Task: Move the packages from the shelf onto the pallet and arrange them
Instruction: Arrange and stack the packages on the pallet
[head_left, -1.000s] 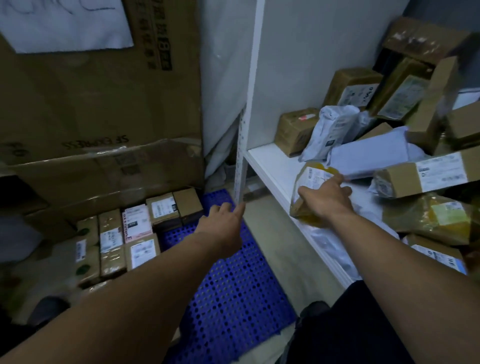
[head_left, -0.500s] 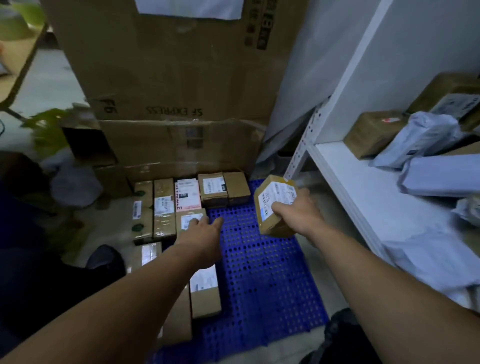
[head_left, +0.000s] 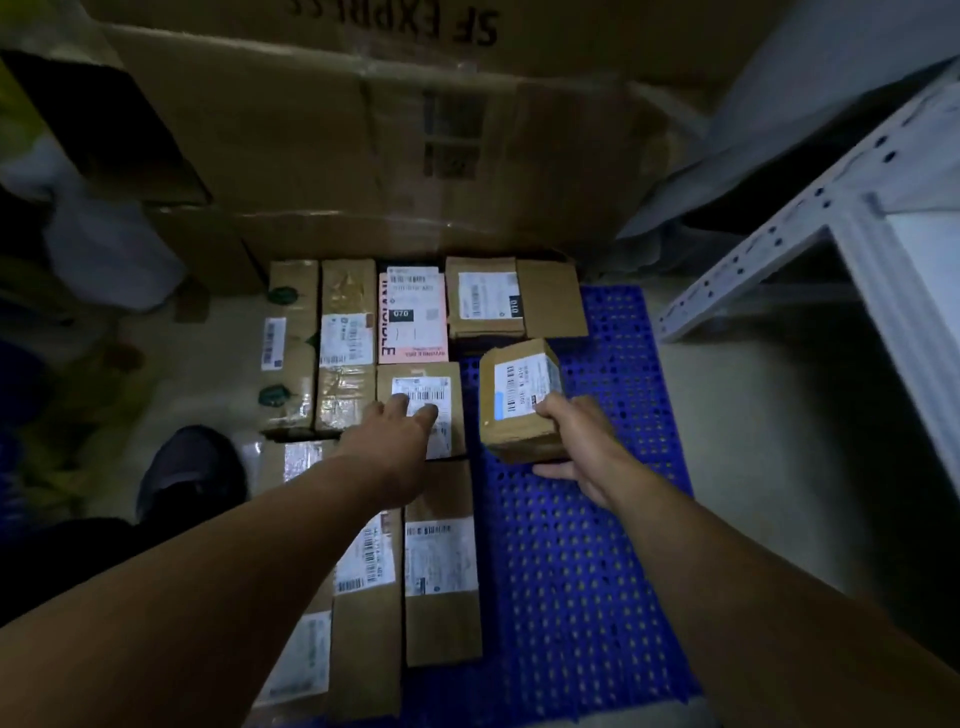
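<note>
Right hand (head_left: 576, 448) grips a small brown cardboard package with a white barcode label (head_left: 519, 410), thumb on the label face and fingers curled under the near lower edge. The package is tilted over the blue perforated plastic pallet (head_left: 571, 571); whether its base touches cannot be told. Just left of this grip, the left hand (head_left: 392, 441) lies flat with straight fingers holding nothing, its fingertips (head_left: 399, 401) resting on a flat brown labelled package (head_left: 450, 395). Beyond both hands stands a row of packages, among them a pink-labelled parcel (head_left: 413, 317), backed by large stacked cardboard cartons (head_left: 363, 130). Right of the gripped package is the white perforated metal shelf frame (head_left: 779, 249); nearer than the left hand are more labelled boxes.
</note>
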